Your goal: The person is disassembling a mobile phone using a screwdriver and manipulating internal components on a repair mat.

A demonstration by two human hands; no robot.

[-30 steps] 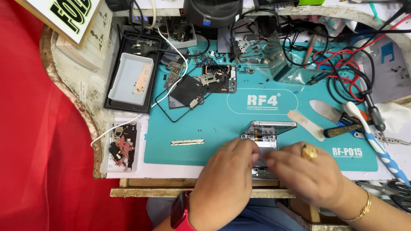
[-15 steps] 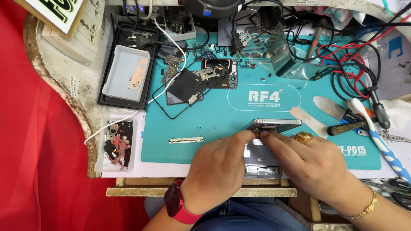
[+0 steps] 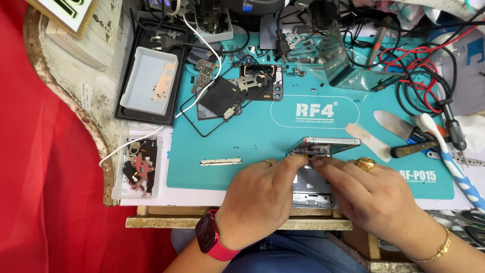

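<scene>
An opened phone lies near the front edge of the teal work mat (image 3: 252, 146). Its silver screen half (image 3: 326, 145) is tilted up on its edge, and the grey frame half (image 3: 313, 189) lies flat beneath my hands. My left hand (image 3: 260, 197), with a red watch on the wrist, pinches at the joint between the two halves. My right hand (image 3: 371, 194), with a gold ring and bracelet, meets it there with its fingertips on the same spot. What the fingertips pinch is too small to tell.
A thin metal strip (image 3: 221, 162) lies left of my hands. A black tray with a clear lid (image 3: 149, 86) and a small tray of parts (image 3: 139, 167) stand at left. Phone boards (image 3: 242, 86), cables (image 3: 424, 76), spudgers (image 3: 399, 124) and a toothbrush (image 3: 452, 162) crowd the back and right.
The screen half has been lifted higher off the frame. Both hands' fingertips have drawn together at the hinge side. The camera view has shifted slightly.
</scene>
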